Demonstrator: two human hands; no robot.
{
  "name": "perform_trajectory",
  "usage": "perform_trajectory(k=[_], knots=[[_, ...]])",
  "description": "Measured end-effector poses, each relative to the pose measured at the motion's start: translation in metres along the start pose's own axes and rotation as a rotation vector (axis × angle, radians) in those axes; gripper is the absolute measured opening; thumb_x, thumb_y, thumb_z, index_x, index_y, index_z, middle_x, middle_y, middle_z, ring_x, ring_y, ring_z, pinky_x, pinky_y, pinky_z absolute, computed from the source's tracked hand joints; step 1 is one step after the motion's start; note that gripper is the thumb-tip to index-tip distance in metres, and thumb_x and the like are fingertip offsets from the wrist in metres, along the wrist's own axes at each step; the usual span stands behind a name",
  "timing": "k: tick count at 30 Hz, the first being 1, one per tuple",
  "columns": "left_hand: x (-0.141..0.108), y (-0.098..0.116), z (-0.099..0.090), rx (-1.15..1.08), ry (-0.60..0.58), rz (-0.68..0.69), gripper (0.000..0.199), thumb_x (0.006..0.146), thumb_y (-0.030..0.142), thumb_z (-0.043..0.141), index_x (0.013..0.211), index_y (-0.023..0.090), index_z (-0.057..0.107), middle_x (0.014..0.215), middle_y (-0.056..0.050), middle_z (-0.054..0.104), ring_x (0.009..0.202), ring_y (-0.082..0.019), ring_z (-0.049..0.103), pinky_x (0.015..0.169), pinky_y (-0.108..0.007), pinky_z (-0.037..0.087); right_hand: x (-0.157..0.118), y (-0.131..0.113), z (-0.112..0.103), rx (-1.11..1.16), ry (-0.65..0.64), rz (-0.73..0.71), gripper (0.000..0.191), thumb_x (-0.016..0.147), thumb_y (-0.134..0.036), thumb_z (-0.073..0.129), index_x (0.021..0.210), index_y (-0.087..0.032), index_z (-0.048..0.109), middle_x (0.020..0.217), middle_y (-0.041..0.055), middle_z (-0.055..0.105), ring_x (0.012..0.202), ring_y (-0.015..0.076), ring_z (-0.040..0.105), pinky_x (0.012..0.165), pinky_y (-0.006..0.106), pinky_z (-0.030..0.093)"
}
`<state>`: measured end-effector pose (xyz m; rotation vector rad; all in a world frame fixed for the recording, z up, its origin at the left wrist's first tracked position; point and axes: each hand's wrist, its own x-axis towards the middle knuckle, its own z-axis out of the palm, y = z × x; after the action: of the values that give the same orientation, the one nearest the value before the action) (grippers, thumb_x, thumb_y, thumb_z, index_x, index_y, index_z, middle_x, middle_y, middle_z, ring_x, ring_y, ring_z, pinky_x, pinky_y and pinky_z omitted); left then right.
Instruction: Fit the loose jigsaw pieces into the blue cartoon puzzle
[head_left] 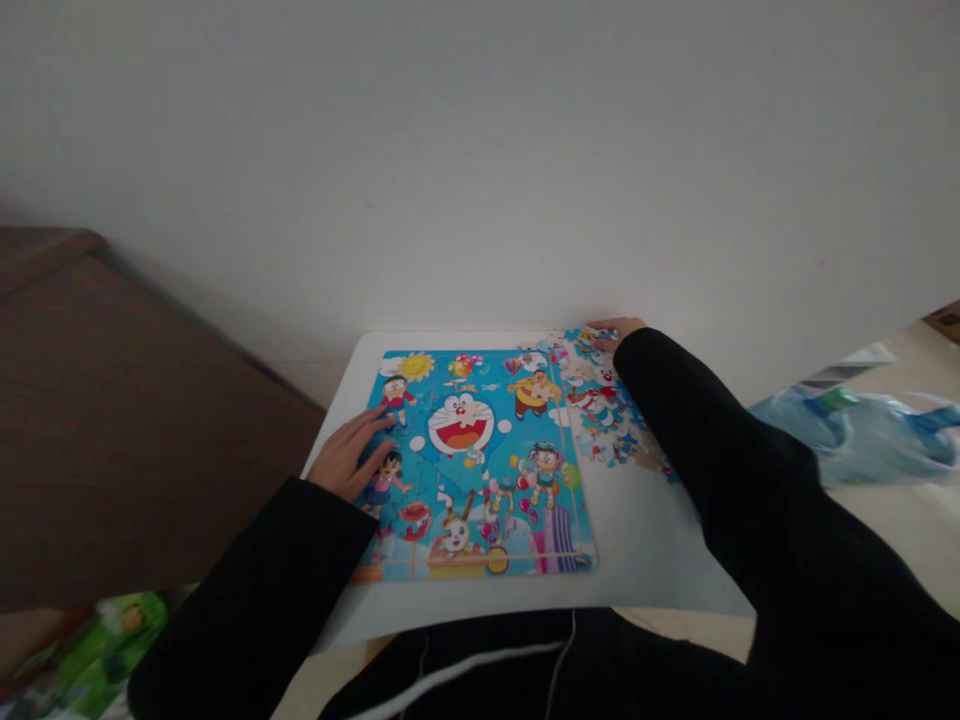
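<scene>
A square jigsaw puzzle (510, 432) with a blue cartoon picture lies flat on a white tabletop. My left hand (349, 455) rests on its left edge, fingers stretched out and lying flat. Beyond the puzzle's right side is a heap of loose jigsaw pieces (604, 410). At the far end of that heap, my right hand (621, 328) touches the pieces with its fingers and thumb apart. My right sleeve hides part of the heap, and whether a single piece is between those fingertips is too small to make out.
The white table (660, 555) stands against a pale wall (480, 170). A brown wooden furniture panel (135, 430) rises at the left. On the right is a clear plastic bag (862, 430) with bluish contents. A white cable (465, 668) crosses my lap, and a green package (112, 650) lies lower left.
</scene>
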<state>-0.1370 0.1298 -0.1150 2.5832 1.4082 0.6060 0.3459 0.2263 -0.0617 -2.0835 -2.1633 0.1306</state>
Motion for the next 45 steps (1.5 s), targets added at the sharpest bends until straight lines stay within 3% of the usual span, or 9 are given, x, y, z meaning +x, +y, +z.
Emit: perform_trajectory(k=[5, 12, 15, 20, 28, 36, 39, 42, 45], knots=[[0.002, 0.004, -0.006, 0.004, -0.029, -0.021, 0.05, 0.088, 0.053, 0.03, 0.113, 0.016, 0.053, 0.127, -0.013, 0.051, 0.12, -0.025, 0.046, 0.1, -0.047, 0.039, 0.013, -0.006, 0.007, 0.001, -0.166, 0.014, 0.038, 0.071, -0.032, 0.066, 0.108, -0.025, 0.065, 0.102, -0.0011, 0.068, 0.094, 0.0167, 0.063, 0.086, 0.025, 0.048], [0.002, 0.002, -0.004, 0.0, -0.022, -0.021, 0.053, 0.088, 0.054, 0.03, 0.113, 0.014, 0.055, 0.127, -0.014, 0.052, 0.119, -0.026, 0.047, 0.1, -0.047, 0.039, -0.003, 0.001, -0.011, -0.005, -0.326, 0.037, 0.024, 0.067, -0.014, 0.066, 0.088, -0.024, 0.072, 0.082, -0.0023, 0.071, 0.078, 0.0127, 0.065, 0.07, 0.018, 0.049], [0.001, 0.0, -0.003, -0.001, -0.016, -0.006, 0.052, 0.088, 0.053, 0.031, 0.114, 0.015, 0.054, 0.127, -0.014, 0.051, 0.119, -0.026, 0.047, 0.101, -0.046, 0.038, -0.009, -0.007, -0.014, -0.004, -0.288, 0.108, 0.019, 0.071, -0.029, 0.064, 0.087, -0.023, 0.072, 0.081, -0.0004, 0.071, 0.078, 0.0137, 0.064, 0.068, 0.019, 0.049], [0.0, 0.0, -0.002, -0.007, 0.019, 0.003, 0.051, 0.088, 0.052, 0.032, 0.113, 0.014, 0.056, 0.126, -0.014, 0.053, 0.119, -0.026, 0.047, 0.101, -0.045, 0.038, -0.005, -0.038, -0.009, -0.193, -0.248, 0.26, 0.044, 0.071, -0.057, 0.057, 0.091, -0.02, 0.07, 0.093, 0.0105, 0.068, 0.087, 0.0252, 0.064, 0.072, 0.035, 0.051], [0.001, 0.001, -0.001, -0.009, 0.001, -0.025, 0.05, 0.088, 0.054, 0.031, 0.114, 0.018, 0.054, 0.128, -0.011, 0.051, 0.12, -0.025, 0.046, 0.101, -0.046, 0.038, 0.004, -0.057, 0.001, -0.229, -0.193, 0.263, 0.034, 0.064, -0.043, 0.067, 0.086, -0.017, 0.069, 0.087, 0.014, 0.068, 0.082, 0.0266, 0.065, 0.067, 0.035, 0.052], [0.0, -0.005, -0.005, 0.094, -0.064, -0.01, 0.056, 0.083, 0.06, 0.032, 0.118, 0.021, 0.053, 0.132, -0.009, 0.048, 0.123, -0.029, 0.043, 0.099, -0.049, 0.039, -0.01, -0.036, 0.006, -0.125, -0.161, 0.19, 0.022, 0.062, -0.037, 0.067, 0.08, -0.025, 0.068, 0.087, 0.001, 0.069, 0.078, 0.0167, 0.064, 0.065, 0.025, 0.05], [0.015, 0.012, -0.029, 0.215, -0.1, 0.001, 0.056, 0.082, 0.062, 0.031, 0.12, 0.026, 0.052, 0.131, -0.007, 0.05, 0.12, -0.031, 0.045, 0.095, -0.053, 0.039, -0.013, -0.03, 0.007, -0.082, -0.166, 0.114, 0.028, 0.061, -0.031, 0.067, 0.089, -0.025, 0.064, 0.088, -0.0025, 0.069, 0.081, 0.0141, 0.063, 0.068, 0.022, 0.048], [0.048, 0.046, -0.046, 0.193, -0.107, 0.196, 0.054, 0.087, 0.058, 0.026, 0.12, 0.025, 0.052, 0.126, -0.007, 0.055, 0.114, -0.025, 0.052, 0.095, -0.045, 0.04, -0.015, -0.03, 0.002, -0.077, -0.168, 0.116, 0.037, 0.06, -0.029, 0.068, 0.096, -0.025, 0.061, 0.09, -0.0034, 0.068, 0.079, 0.014, 0.063, 0.068, 0.023, 0.048], [0.096, 0.086, -0.029, 0.08, -0.155, 0.446, 0.047, 0.09, 0.048, 0.03, 0.117, 0.02, 0.055, 0.121, -0.007, 0.058, 0.112, -0.022, 0.053, 0.096, -0.039, 0.041, -0.021, -0.039, -0.007, -0.034, -0.093, 0.022, 0.037, 0.06, -0.028, 0.066, 0.097, -0.025, 0.061, 0.092, -0.0033, 0.067, 0.081, 0.0141, 0.062, 0.071, 0.024, 0.046]])
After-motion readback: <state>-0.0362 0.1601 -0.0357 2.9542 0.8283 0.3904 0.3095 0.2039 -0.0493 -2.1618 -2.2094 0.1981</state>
